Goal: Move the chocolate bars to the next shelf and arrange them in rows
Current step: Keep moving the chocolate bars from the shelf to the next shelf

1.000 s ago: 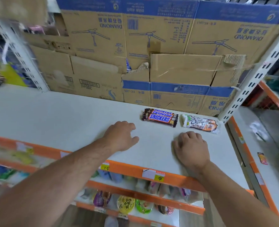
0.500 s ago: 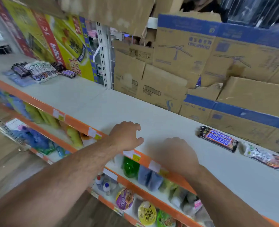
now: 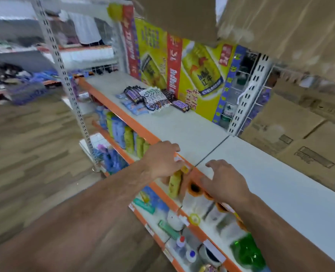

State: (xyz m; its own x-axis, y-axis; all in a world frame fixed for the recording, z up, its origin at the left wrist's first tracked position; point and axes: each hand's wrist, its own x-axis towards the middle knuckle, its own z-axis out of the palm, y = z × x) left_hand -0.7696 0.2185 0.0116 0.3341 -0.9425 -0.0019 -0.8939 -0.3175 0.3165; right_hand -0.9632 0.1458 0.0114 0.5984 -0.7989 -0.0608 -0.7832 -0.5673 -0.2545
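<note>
Two empty hands reach over the orange front edge (image 3: 123, 114) of a shop shelf. The left hand (image 3: 162, 160), fingers loosely bent, is at the rail near the seam between two shelf boards. The right hand (image 3: 224, 183) is just beside it, fingers spread and relaxed. Neither holds anything, and motion blur hides whether either touches the rail.

The chocolate bars (image 3: 152, 98) lie in a loose heap well apart from both hands, far along the left shelf board (image 3: 178, 124) and close to a yellow poster (image 3: 200, 75). Their dark, white and pale blue wrappers are too smeared to read. On the poster only "RedBull" on a red strip can be made out.

The right shelf board (image 3: 280, 183) runs out of frame, backed by cardboard boxes (image 3: 300, 134) whose print is illegible. Bottles (image 3: 129, 140) on the lower shelves are blurred and partly hidden by the arms.
</note>
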